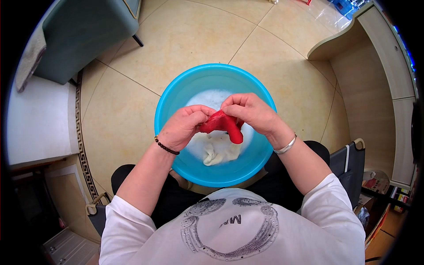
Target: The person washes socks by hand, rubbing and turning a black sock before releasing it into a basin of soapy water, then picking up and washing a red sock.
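A wet red sock (230, 127) is stretched between my two hands above a blue basin (223, 180). My left hand (184, 126) pinches its left end between thumb and fingers. Its upper right edge is gripped by my right hand (251, 110), and a rounded end hangs below. Foamy water (207, 98) lies in the basin under my hands. A white cloth piece (216, 152), crumpled and partly in the suds, sits in the near half; its exact kind I cannot make out.
The basin stands on beige floor tiles (132, 66) between my knees. To the right is a pale wooden cabinet (371, 66) with a curved side. A grey-green chair (88, 39) and a white surface (39, 119) are at the left. Dark chair sides (349, 165) flank me.
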